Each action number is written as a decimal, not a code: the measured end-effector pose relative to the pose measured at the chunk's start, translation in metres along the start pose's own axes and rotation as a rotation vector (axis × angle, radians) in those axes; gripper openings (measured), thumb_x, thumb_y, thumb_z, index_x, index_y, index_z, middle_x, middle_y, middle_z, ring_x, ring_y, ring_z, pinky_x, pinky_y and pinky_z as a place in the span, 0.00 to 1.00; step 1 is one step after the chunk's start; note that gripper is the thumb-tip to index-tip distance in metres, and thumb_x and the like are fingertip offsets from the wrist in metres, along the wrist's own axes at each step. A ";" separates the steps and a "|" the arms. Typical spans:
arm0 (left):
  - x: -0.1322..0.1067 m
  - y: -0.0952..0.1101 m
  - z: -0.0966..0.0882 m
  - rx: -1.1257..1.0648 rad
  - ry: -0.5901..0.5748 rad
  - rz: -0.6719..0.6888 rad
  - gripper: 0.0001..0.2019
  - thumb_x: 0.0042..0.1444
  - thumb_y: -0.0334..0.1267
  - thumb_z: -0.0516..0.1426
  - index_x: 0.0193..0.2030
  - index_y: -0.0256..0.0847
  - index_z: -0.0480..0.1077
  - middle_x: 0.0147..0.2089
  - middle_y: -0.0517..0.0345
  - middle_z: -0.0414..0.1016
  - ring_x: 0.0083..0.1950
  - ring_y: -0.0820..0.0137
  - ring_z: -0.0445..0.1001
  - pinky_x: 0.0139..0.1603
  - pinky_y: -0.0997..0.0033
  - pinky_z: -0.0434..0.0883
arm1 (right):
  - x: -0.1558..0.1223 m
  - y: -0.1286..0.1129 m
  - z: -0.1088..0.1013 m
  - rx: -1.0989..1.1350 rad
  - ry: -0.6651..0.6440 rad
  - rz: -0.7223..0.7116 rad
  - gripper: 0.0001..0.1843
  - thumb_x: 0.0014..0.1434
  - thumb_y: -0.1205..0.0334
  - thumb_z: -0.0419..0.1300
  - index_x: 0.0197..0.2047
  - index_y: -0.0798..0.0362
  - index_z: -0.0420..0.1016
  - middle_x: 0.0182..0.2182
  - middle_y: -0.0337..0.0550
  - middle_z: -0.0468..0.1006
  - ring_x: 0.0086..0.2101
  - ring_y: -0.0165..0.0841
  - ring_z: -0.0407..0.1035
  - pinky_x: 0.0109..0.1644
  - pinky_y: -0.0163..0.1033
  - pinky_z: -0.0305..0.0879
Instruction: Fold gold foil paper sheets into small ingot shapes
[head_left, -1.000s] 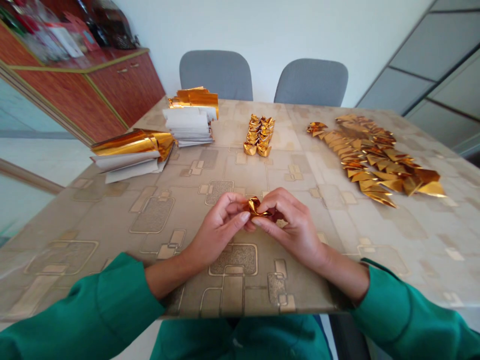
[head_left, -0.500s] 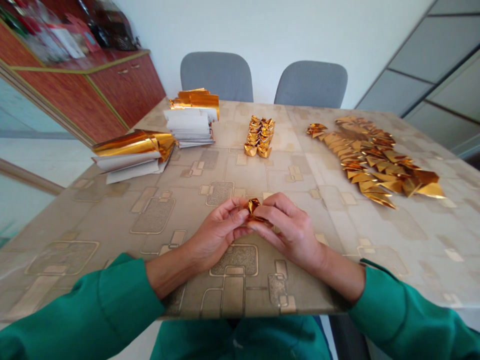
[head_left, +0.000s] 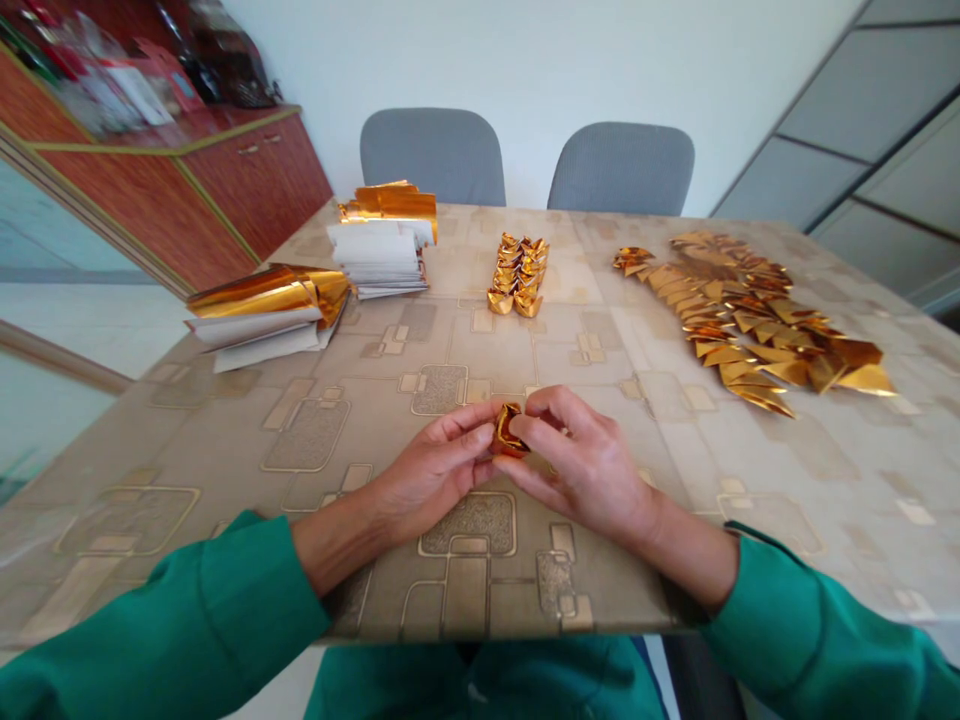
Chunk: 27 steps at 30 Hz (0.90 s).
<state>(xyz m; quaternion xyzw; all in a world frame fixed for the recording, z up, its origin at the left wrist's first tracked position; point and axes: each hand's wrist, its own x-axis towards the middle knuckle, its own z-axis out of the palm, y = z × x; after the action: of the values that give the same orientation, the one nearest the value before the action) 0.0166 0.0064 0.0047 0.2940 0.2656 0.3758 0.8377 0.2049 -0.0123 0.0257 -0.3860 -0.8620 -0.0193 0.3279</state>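
A small folded gold foil piece [head_left: 508, 431] is pinched between both hands just above the patterned table [head_left: 315, 430]. My left hand [head_left: 435, 470] grips its left side with thumb and fingers. My right hand [head_left: 581, 465] curls round its right side, fingers closed on it. Both arms wear green sleeves. Most of the piece is hidden by the fingers.
Two rows of finished gold ingot shapes [head_left: 519, 272] stand at mid-table. A long spread of flat folded gold pieces [head_left: 750, 320] lies to the right. Two stacks of gold-and-white sheets [head_left: 262, 308] [head_left: 386, 240] sit on the left. Two grey chairs [head_left: 622, 165] stand behind; a wooden cabinet [head_left: 187, 190] is at far left.
The gold piece has been squeezed into a smaller, more compact shape. Both hands have closed tighter round it and shifted slightly.
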 end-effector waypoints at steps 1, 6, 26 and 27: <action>0.000 0.000 0.000 0.004 0.005 -0.002 0.12 0.56 0.32 0.64 0.47 0.38 0.78 0.45 0.52 0.80 0.43 0.71 0.78 0.46 0.74 0.74 | 0.000 0.000 0.000 0.003 0.006 -0.003 0.11 0.66 0.53 0.58 0.41 0.52 0.72 0.39 0.47 0.72 0.35 0.33 0.68 0.35 0.38 0.71; 0.000 -0.001 -0.001 -0.012 0.002 0.000 0.11 0.56 0.31 0.64 0.46 0.40 0.79 0.43 0.54 0.81 0.42 0.72 0.78 0.45 0.74 0.74 | 0.000 -0.001 0.002 -0.013 0.024 -0.034 0.08 0.66 0.57 0.57 0.41 0.52 0.72 0.41 0.48 0.72 0.35 0.33 0.68 0.35 0.39 0.71; 0.003 -0.003 -0.003 0.022 0.100 0.088 0.10 0.53 0.31 0.67 0.42 0.42 0.78 0.42 0.59 0.79 0.40 0.75 0.78 0.44 0.75 0.77 | 0.000 0.000 0.011 0.300 -0.002 0.156 0.06 0.65 0.63 0.58 0.46 0.50 0.68 0.46 0.47 0.67 0.42 0.34 0.70 0.44 0.42 0.74; 0.003 -0.004 -0.004 0.036 0.108 0.092 0.09 0.53 0.32 0.67 0.42 0.42 0.78 0.43 0.59 0.79 0.41 0.75 0.78 0.45 0.74 0.77 | 0.000 0.001 0.011 0.304 -0.007 0.163 0.05 0.65 0.63 0.58 0.45 0.50 0.69 0.46 0.47 0.67 0.41 0.34 0.70 0.44 0.42 0.74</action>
<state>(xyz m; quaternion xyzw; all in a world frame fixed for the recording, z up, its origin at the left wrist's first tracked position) 0.0173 0.0078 -0.0014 0.3001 0.3033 0.4245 0.7986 0.1994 -0.0089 0.0171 -0.4007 -0.8220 0.1391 0.3801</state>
